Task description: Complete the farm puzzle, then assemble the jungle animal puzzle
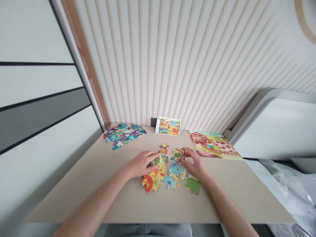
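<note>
Midway between the table's (89,177) front and back edges, I saw the left hand (139,164) pinching a green piece (157,160) and the right hand (197,165) a tree piece (179,153). Loose puzzle pieces (174,169) lay between them.

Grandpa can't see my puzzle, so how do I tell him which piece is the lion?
On the beige table, find the puzzle pile between the left hand and right hand. The lion piece sits at its near left corner. Its big red-orange mane stands out from yellower neighbours.
</note>
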A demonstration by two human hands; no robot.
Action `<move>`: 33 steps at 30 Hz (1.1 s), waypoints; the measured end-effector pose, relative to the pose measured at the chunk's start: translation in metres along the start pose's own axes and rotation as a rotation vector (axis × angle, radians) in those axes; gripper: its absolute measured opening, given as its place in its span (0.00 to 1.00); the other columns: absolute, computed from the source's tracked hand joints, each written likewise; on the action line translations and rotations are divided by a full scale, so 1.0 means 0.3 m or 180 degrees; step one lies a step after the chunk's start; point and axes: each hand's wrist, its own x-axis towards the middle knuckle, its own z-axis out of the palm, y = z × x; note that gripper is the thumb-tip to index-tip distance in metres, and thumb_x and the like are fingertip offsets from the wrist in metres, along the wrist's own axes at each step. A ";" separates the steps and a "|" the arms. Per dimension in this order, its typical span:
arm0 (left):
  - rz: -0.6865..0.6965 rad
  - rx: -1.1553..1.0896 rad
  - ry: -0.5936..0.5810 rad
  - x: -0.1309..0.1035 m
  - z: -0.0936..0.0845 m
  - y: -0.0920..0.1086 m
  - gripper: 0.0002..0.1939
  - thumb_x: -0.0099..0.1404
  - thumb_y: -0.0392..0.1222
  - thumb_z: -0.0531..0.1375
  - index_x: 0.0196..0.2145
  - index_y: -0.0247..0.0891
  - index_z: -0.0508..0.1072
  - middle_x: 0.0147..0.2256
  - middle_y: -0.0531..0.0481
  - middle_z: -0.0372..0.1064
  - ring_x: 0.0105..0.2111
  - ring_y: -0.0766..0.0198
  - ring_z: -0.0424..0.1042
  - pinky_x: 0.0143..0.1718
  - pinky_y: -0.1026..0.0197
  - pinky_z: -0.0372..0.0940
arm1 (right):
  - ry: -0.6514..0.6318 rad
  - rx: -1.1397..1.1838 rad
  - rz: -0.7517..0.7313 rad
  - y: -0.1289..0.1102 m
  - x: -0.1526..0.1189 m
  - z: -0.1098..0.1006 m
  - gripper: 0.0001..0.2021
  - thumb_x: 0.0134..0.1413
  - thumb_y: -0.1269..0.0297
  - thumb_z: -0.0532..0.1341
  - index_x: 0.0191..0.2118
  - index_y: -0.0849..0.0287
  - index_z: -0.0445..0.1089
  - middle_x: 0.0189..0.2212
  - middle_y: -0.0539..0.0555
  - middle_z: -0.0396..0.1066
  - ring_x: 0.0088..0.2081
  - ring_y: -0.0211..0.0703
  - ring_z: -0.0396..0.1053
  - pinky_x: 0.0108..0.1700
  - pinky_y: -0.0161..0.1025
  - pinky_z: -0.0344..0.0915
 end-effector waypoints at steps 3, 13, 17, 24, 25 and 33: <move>-0.0013 -0.0009 -0.0011 -0.001 0.001 -0.002 0.28 0.75 0.54 0.57 0.69 0.51 0.63 0.62 0.44 0.68 0.61 0.51 0.68 0.64 0.49 0.62 | 0.0231 0.0114 0.0042 0.010 0.000 0.003 0.26 0.68 0.53 0.61 0.68 0.46 0.63 0.63 0.61 0.67 0.47 0.49 0.77 0.58 0.55 0.73; 0.0013 -0.0020 0.0017 0.000 0.001 -0.004 0.27 0.74 0.54 0.57 0.68 0.51 0.64 0.63 0.45 0.67 0.62 0.51 0.68 0.65 0.49 0.61 | 0.0635 0.0346 0.0216 0.028 0.005 0.008 0.19 0.68 0.52 0.60 0.59 0.51 0.73 0.59 0.62 0.68 0.44 0.47 0.77 0.50 0.51 0.78; 0.0029 -0.0041 -0.0013 0.000 0.002 -0.006 0.28 0.75 0.53 0.57 0.69 0.50 0.63 0.63 0.44 0.67 0.62 0.51 0.67 0.65 0.49 0.61 | 0.0764 0.0403 0.0333 0.039 0.010 0.003 0.16 0.67 0.49 0.61 0.51 0.51 0.78 0.54 0.61 0.71 0.50 0.52 0.75 0.49 0.50 0.78; -0.0182 -0.0120 0.0039 -0.005 -0.020 0.000 0.29 0.73 0.53 0.59 0.68 0.48 0.64 0.59 0.44 0.67 0.59 0.52 0.69 0.63 0.51 0.63 | 0.1119 0.0727 0.0781 0.085 0.015 -0.013 0.19 0.63 0.46 0.64 0.48 0.55 0.77 0.47 0.60 0.76 0.45 0.51 0.76 0.47 0.51 0.76; -0.0219 -0.0166 0.0068 -0.005 -0.023 -0.001 0.29 0.73 0.53 0.59 0.68 0.48 0.64 0.58 0.44 0.67 0.58 0.53 0.70 0.62 0.52 0.63 | 0.1145 0.0751 0.0835 0.091 0.015 -0.016 0.19 0.63 0.45 0.64 0.48 0.55 0.77 0.45 0.60 0.77 0.43 0.50 0.76 0.46 0.51 0.76; -0.0388 -0.0174 0.0236 -0.010 -0.021 -0.025 0.28 0.73 0.53 0.59 0.67 0.46 0.65 0.55 0.45 0.67 0.54 0.54 0.72 0.58 0.54 0.66 | 0.0595 0.1053 0.0871 0.047 0.016 -0.014 0.22 0.60 0.43 0.66 0.49 0.55 0.78 0.41 0.58 0.79 0.39 0.49 0.77 0.41 0.47 0.77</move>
